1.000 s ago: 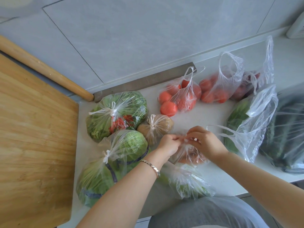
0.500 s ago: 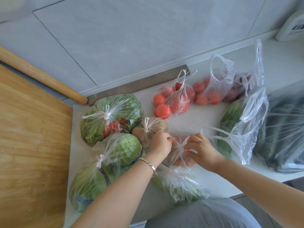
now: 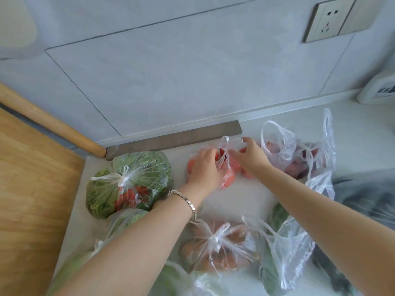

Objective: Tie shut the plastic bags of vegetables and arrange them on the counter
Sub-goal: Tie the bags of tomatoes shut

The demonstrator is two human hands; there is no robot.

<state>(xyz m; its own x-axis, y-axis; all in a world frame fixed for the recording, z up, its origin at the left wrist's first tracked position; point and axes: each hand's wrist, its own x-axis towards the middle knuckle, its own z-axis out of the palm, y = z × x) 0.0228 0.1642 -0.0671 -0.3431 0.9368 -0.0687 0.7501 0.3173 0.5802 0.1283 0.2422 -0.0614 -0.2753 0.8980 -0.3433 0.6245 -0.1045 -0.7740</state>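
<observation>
Bare counter (image 3: 243, 201) lies between tomato bag (image 3: 228, 180) and knotted brown-vegetable bag (image 3: 215, 251).

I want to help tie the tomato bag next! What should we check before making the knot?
1. Both hands at the tomato bag: ok. The left hand and right hand are on it.
2. Handles firmly pinched: cannot tell, the picture is blurred there.
3. Tomato bag tied: not ok. Its handles stand loose, with no knot.
4. Room to work: ok. The knotted greens bag and knotted brown bag lie apart from it.
5. Other bags all tied: not ok. The bag on the right and the green vegetable bag have open handles.
</observation>
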